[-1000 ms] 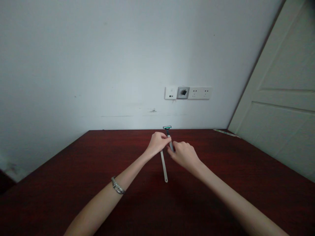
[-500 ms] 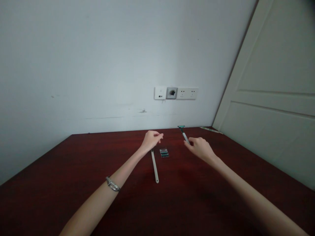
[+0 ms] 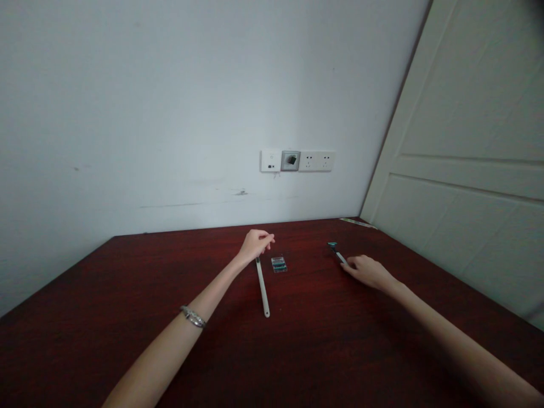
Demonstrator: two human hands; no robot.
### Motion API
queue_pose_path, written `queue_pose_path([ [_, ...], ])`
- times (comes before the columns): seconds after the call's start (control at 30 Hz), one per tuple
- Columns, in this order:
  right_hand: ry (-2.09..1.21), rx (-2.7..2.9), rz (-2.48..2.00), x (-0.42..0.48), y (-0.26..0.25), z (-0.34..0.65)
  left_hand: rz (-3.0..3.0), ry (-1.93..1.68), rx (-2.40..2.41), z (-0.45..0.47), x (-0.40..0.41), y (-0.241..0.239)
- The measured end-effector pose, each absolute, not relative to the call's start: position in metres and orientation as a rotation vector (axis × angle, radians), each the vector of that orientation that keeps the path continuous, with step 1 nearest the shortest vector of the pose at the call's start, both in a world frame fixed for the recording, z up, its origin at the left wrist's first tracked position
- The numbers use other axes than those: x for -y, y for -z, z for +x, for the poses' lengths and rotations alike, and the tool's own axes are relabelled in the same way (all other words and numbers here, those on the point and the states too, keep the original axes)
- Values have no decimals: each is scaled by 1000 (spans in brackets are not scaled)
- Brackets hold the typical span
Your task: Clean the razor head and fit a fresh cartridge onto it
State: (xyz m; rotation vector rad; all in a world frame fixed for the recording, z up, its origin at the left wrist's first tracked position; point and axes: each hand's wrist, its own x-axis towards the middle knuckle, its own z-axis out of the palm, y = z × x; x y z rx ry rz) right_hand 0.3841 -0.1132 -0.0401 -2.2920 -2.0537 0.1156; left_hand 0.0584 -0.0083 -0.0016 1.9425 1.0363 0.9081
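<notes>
The left forearm (image 3: pixel 168 348) and the right forearm (image 3: pixel 453 334) are both bare and slim, tapering smoothly from a broader near end to a narrow wrist at the far end. The left hand (image 3: pixel 254 245) and right hand (image 3: pixel 368 271) are bare too, with slender fingers. A silver-grey bracelet (image 3: pixel 193 317) circles the left forearm, nearer than the wrist; its narrow, metallic-looking band shows uneven light and dark patches, its finer pattern too small to tell.

The razor (image 3: pixel 341 258) is pale grey (partly teal), the table (image 3: pixel 318 340) dark red.
</notes>
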Motion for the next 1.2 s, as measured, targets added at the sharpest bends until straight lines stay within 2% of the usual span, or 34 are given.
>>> queue_pose_path([
  [0.7, -41, 2062, -2379, 115, 46, 383, 2180, -835, -1049, 52, 4, 20],
  [0.97, -9, 2051, -2399, 119, 37, 381, 2750, -455, -1038, 52, 4, 34],
  [1.2, 196, 2154, -2274, 131, 14, 355, 2796, -308, -1125, 54, 1, 41],
])
